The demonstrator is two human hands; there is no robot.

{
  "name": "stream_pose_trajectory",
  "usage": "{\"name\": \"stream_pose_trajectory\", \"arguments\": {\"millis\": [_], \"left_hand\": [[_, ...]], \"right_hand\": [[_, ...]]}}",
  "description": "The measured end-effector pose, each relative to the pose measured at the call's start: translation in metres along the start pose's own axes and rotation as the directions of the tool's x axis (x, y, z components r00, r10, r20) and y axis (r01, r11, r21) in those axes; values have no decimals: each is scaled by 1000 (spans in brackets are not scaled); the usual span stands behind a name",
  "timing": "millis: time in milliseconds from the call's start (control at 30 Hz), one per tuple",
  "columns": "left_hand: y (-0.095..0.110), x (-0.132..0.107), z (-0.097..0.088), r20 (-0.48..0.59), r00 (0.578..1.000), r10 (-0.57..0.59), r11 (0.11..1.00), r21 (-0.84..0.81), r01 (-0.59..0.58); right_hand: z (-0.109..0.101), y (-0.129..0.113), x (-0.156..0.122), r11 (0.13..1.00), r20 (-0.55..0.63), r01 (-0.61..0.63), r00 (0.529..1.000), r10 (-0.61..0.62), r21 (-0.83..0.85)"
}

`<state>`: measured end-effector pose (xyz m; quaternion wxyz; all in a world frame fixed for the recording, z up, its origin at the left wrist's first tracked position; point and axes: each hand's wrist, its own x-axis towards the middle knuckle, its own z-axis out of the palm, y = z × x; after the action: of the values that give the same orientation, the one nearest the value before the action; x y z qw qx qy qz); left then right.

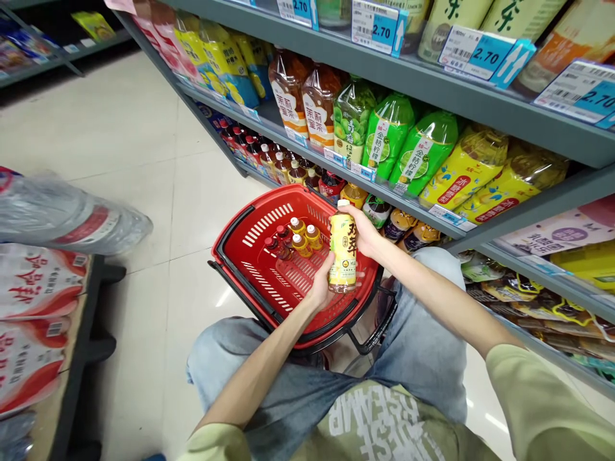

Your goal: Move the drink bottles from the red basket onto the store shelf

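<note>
Both my hands hold one drink bottle (343, 250) with a yellow label and a white cap, upright over the right side of a red shopping basket (240, 282). My left hand (321, 285) grips its lower left side. My right hand (362, 229) is wrapped round its upper right side, with some fingers hidden behind it. Inside the basket stand several small bottles: white-capped ones with yellow-brown labels (302, 244) and red-capped dark ones (278, 246). The basket rests on the floor between my knees, its black handles (379, 330) folded down.
A shelf unit (307, 131) with bottled drinks runs along the far and right side; small bottles (283, 166) line its bottom level. Blue price tags (379, 29) edge the upper shelf. At left, a pallet (79, 339) carries shrink-wrapped packs (38, 288) and large water bottles (86, 214).
</note>
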<state>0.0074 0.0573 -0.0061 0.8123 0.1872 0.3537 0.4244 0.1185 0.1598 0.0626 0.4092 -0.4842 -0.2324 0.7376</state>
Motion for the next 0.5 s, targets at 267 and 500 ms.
{"name": "stream_pose_trajectory", "arguments": {"millis": [267, 500], "left_hand": [[4, -5, 1, 96, 995, -20, 1000, 1, 20], [1, -3, 4, 60, 996, -69, 997, -18, 70]], "right_hand": [[0, -2, -3, 989, 74, -12, 997, 1, 147], [-7, 1, 1, 989, 0, -91, 996, 92, 114]]}}
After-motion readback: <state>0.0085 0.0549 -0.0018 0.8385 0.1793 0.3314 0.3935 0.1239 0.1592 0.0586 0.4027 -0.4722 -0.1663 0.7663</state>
